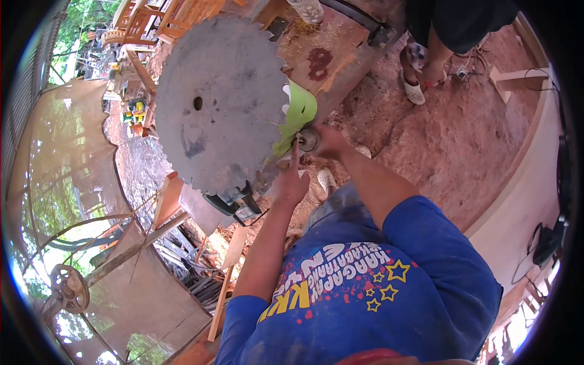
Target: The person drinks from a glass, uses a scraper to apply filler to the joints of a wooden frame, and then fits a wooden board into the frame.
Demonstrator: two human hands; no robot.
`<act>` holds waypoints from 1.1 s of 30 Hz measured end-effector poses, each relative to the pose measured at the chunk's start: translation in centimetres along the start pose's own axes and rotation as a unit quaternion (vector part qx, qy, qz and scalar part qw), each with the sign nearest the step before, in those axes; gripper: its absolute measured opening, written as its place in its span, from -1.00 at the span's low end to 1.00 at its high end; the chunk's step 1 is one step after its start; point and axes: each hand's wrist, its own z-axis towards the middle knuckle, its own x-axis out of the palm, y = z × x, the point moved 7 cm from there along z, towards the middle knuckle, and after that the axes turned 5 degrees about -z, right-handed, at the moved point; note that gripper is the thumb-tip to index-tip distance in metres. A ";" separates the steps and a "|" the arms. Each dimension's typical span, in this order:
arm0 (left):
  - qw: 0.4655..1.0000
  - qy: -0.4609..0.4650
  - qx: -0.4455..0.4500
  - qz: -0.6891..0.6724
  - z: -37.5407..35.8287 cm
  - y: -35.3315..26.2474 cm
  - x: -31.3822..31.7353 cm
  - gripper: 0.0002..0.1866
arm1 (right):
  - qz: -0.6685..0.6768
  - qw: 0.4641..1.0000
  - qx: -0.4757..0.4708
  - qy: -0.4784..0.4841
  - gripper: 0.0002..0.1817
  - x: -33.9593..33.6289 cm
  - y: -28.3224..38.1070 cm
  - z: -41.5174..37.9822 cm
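Note:
A large round saw blade (pixel 222 103) with a toothed rim and a small centre hole fills the space ahead of my hands. At its near right edge, a curled light-green sheet (pixel 300 109) sits against the teeth. My right hand (pixel 330 142) is closed around a small round greyish thing with a dark centre (pixel 308 140); its kind I cannot tell. My left hand (pixel 291 184) has its index finger stretched up to that thing's near side, with the thumb apart and the other fingers partly bent. Nothing shows in its grasp.
Below the blade lies a dark tool with a cord (pixel 238 205). Behind it is a worn work surface (pixel 350 67) with a clear container (pixel 308 10). Another person's legs and a clog (pixel 413 91) are at upper right. Wooden chairs (pixel 182 21) stand at upper left.

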 end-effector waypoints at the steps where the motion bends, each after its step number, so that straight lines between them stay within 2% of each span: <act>1: 1.000 0.009 -0.012 -0.001 -0.1 -0.1 -0.2 0.09 | -0.002 1.000 -0.001 -0.002 -0.23 -0.4 0.6 -0.1; 5: 0.999 0.026 -0.040 0.015 -0.5 -0.9 -0.9 0.08 | -0.022 1.000 -0.007 0.010 -0.19 -0.1 0.7 0.1; 8: 1.000 0.006 -0.028 0.012 -0.4 -0.7 -0.7 0.07 | -0.021 1.000 -0.021 0.009 -0.18 -0.1 0.7 0.1; 17: 0.999 0.024 -0.032 -0.020 -0.4 -1.0 -0.7 0.10 | -0.032 0.998 -0.049 0.005 -0.18 -0.7 1.8 0.1; 20: 0.998 0.005 0.013 -0.063 -0.3 -0.7 -0.2 0.11 | -0.026 0.999 -0.044 0.008 -0.17 -1.2 2.4 -0.3; 22: 0.999 0.026 -0.023 -0.010 -0.9 -0.3 -0.2 0.12 | -0.039 0.998 -0.045 0.014 -0.16 -0.6 1.3 0.0; 23: 0.999 0.031 -0.029 0.012 -0.4 -1.0 -0.4 0.12 | -0.072 0.996 -0.018 0.040 -0.07 0.1 0.6 0.3; 24: 0.999 0.038 -0.025 -0.026 -0.3 -1.1 -0.3 0.12 | -0.111 0.992 0.011 0.059 0.01 1.1 -0.7 0.5; 26: 0.997 0.039 -0.013 -0.061 -0.3 -1.0 -0.1 0.11 | -0.058 0.997 -0.048 -0.017 0.01 2.1 -1.7 0.8; 33: 1.000 0.007 -0.008 -0.009 -0.2 0.0 0.4 0.13 | -0.047 0.998 0.001 0.041 0.04 -0.2 0.9 0.1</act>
